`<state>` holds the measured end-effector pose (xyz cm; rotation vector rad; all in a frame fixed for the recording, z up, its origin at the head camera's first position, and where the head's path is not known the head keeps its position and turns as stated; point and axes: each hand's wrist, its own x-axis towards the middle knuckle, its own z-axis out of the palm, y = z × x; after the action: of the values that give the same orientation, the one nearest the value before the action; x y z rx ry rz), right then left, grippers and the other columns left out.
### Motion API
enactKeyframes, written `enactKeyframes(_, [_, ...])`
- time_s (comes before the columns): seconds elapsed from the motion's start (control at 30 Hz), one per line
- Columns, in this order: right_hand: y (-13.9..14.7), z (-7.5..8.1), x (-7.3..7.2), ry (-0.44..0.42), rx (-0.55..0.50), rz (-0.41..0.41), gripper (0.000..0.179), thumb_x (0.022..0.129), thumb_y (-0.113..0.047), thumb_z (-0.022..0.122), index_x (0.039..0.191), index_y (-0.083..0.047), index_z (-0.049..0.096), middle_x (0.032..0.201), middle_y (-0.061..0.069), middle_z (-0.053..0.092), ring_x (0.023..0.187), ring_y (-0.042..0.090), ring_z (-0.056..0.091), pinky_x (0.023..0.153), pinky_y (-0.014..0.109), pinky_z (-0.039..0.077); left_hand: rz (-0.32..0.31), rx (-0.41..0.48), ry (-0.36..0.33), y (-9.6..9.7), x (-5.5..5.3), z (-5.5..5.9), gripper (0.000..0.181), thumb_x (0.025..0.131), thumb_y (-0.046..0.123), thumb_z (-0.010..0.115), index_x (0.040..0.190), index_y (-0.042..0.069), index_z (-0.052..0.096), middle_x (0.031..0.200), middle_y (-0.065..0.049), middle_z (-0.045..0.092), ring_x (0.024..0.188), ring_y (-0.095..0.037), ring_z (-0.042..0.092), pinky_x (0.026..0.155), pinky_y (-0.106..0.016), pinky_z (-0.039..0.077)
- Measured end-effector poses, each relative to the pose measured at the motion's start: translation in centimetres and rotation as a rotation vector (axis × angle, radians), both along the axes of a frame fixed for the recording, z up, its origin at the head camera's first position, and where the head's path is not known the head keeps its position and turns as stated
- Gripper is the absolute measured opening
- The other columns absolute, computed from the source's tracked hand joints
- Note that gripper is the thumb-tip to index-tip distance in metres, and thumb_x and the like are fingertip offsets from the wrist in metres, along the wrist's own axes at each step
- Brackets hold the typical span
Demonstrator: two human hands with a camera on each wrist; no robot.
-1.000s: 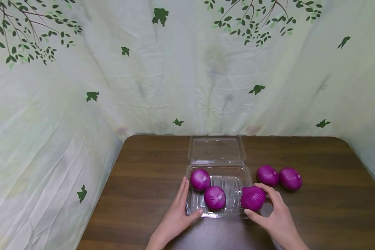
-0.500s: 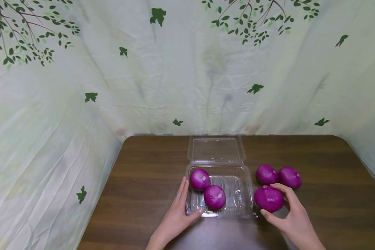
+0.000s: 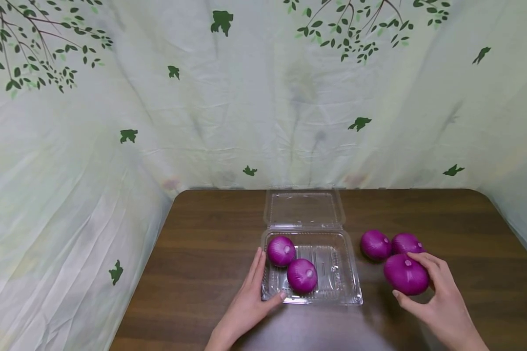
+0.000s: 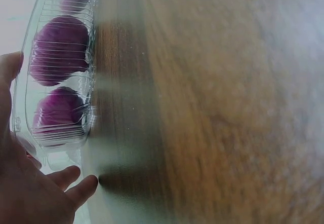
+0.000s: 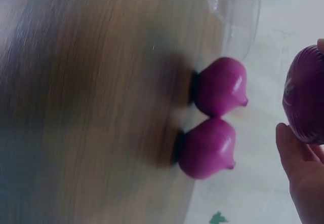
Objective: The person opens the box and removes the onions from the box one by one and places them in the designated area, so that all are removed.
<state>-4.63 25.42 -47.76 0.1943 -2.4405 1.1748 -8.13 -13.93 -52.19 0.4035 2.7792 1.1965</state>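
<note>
The right hand (image 3: pixel 439 302) holds a purple onion (image 3: pixel 406 274) with fingers and thumb curled round it, just in front of two more loose onions (image 3: pixel 375 244) that sit touching each other on the brown desk (image 3: pixel 193 273), to the right of the box. In the right wrist view the held onion (image 5: pixel 304 95) appears at the edge, above the fingertips (image 5: pixel 291 148) — whether it rests on the desk or is lifted clear of it I cannot tell.

The left hand (image 3: pixel 246 302) lies against the left side of a clear plastic clamshell box (image 3: pixel 338 292), fingers straight along its wall and the thumb at the front rim. The box stands open, its lid (image 3: pixel 304 208) folded back flat toward the far edge of the desk. Two onions lie inside in the left half — one at the back left corner (image 3: pixel 281 251), one just in front of it and touching (image 3: pixel 302 275).

A pale cloth printed with green leaves and branches (image 3: pixel 263 97) hangs behind and on both sides of the desk.
</note>
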Motion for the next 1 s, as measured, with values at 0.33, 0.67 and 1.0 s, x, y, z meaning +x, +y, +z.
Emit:
enactKeyframes(0.33, [2.7, 0.3, -0.5, 0.004, 0.022, -0.056, 0.088, 0.054, 0.008, 0.090, 0.133, -0.004, 0.055, 0.128, -0.009, 0.044, 0.113, -0.004, 0.040, 0.086, 0.001, 0.032, -0.004, -0.002, 0.008, 0.0, -0.1, 0.0, 0.107, 0.083, 0.049, 0.075, 0.160, 0.022, 0.006, 0.165, 0.005, 0.000, 0.146, -0.023, 0.017, 0.111, -0.051, 0.027])
enactKeyframes(0.67, [5.5, -0.4, -1.2, -0.143, -0.046, -0.207, 0.079, 0.072, -0.008, 0.088, 0.141, -0.012, 0.051, 0.127, -0.010, 0.043, 0.107, -0.005, 0.036, 0.073, 0.009, 0.034, -0.003, 0.000, -0.004, 0.0, -0.1, -0.1, 0.106, 0.084, 0.048, 0.075, 0.160, 0.024, 0.006, 0.165, 0.006, -0.001, 0.146, -0.022, 0.016, 0.111, -0.052, 0.027])
enactKeyframes(1.0, [7.7, -2.2, -2.0, -0.239, -0.035, -0.247, 0.083, 0.079, -0.016, 0.084, 0.149, -0.011, 0.039, 0.129, 0.010, 0.042, 0.096, -0.015, 0.038, 0.069, 0.006, 0.036, -0.012, 0.007, 0.017, 0.0, 0.0, 0.0, 0.105, 0.084, 0.049, 0.074, 0.160, 0.021, 0.007, 0.165, 0.001, 0.001, 0.146, -0.025, 0.018, 0.110, -0.054, 0.028])
